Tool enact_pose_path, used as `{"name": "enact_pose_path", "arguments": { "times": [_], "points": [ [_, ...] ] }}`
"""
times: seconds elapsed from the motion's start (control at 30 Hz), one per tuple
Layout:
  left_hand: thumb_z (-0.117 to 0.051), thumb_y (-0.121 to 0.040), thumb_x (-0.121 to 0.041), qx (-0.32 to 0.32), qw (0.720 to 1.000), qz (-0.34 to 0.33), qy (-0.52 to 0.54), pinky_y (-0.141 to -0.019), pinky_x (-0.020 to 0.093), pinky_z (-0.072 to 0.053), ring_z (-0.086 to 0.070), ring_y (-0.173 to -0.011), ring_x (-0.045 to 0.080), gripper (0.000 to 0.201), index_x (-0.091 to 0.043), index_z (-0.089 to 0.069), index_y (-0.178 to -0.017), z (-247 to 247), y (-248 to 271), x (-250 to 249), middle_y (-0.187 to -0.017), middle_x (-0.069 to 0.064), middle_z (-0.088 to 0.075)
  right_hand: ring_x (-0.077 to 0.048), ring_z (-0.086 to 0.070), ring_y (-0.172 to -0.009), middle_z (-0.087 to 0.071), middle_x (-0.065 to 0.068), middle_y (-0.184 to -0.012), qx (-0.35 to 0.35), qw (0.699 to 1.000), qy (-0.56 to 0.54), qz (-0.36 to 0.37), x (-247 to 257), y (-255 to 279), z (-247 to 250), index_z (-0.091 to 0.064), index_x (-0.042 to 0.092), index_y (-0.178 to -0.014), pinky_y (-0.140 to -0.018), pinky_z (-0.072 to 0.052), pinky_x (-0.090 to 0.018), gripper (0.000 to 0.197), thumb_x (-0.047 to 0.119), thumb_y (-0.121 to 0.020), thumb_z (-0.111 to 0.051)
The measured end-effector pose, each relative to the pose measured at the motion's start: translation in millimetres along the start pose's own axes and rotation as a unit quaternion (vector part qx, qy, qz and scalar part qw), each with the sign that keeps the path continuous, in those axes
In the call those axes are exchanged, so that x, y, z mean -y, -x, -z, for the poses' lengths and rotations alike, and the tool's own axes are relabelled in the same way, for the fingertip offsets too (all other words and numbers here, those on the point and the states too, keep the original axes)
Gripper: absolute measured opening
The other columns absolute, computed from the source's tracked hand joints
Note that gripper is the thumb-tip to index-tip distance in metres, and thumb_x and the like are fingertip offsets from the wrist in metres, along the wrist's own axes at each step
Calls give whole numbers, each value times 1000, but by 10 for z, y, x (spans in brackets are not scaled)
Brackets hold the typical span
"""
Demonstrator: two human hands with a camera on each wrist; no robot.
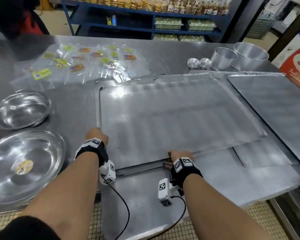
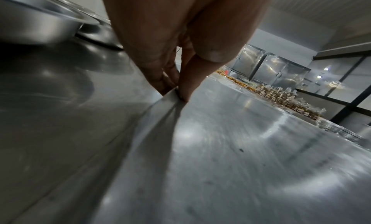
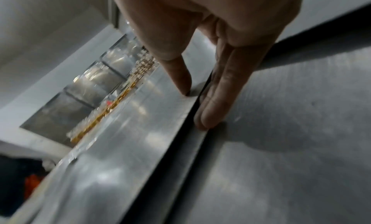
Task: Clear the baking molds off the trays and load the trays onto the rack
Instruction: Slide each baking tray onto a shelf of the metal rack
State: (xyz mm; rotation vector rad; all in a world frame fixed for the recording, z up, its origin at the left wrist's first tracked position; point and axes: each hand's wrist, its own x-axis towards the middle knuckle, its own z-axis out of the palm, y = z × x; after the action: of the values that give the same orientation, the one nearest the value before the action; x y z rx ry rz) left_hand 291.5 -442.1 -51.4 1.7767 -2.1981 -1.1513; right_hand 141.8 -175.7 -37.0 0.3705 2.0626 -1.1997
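A large flat metal tray (image 1: pixel 171 115) lies on top of other trays in the middle of the steel table, with no molds on it. My left hand (image 1: pixel 97 135) pinches its left rim near the front corner; in the left wrist view thumb and fingers (image 2: pixel 186 84) close on that rim (image 2: pixel 168 97). My right hand (image 1: pixel 177 155) holds the near edge, thumb on top of the tray (image 3: pixel 130 132) and fingers (image 3: pixel 212 109) under the edge, which stands slightly raised over a dark gap. Stacked small fluted molds (image 1: pixel 193 63) and two round tins (image 1: pixel 222 58) stand at the back right.
A second tray (image 1: pixel 145 196) lies underneath and juts over the table's front edge; another tray (image 1: pixel 275 104) lies to the right. Two shiny steel bowls (image 1: pixel 20 110) sit at the left. Labelled plastic bags (image 1: pixel 80 63) are spread at the back left. Blue shelving (image 1: pixel 145 19) stands behind.
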Motion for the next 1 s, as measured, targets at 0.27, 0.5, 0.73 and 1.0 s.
{"name": "enact_pose_path", "arguments": {
  "times": [0.27,0.5,0.73,1.0],
  "points": [
    [-55,-89,-4,-18,1000,15,-14,-90,39,-49,-60,-110,41,32,-4,-66,-118,-18,67,-44,-117,21,-67,-33,-72,-71,-74,-7,-72,-84,991,98,19,-355,-465,-128,-69,8,-72,-69,-61,-45,49,50,-47,-67],
    [-53,-87,-1,-19,999,33,-10,-76,35,-48,-63,-96,42,26,1,-67,-109,-82,186,35,-105,23,-68,-27,-72,-76,-72,-13,-95,-30,995,93,1,-259,-80,-78,-60,9,-88,-50,-60,-34,75,73,-52,-73],
    [-53,-89,-4,2,999,43,8,-80,35,-48,-62,-101,40,30,-7,-67,-116,-89,319,124,-110,20,-68,-28,-68,-51,-69,-16,-69,-20,991,-113,-64,-273,177,-22,-54,-1,-87,-56,-60,-43,42,25,-70,-83],
    [-51,-89,-6,43,998,47,-29,-76,32,-42,-54,-86,33,39,-7,-59,-127,-31,458,79,-113,17,-64,-32,-70,-52,-70,-17,-85,-38,986,-157,-38,-380,115,51,-52,5,-115,-59,-61,-50,77,31,-51,-87]
  ]
}}
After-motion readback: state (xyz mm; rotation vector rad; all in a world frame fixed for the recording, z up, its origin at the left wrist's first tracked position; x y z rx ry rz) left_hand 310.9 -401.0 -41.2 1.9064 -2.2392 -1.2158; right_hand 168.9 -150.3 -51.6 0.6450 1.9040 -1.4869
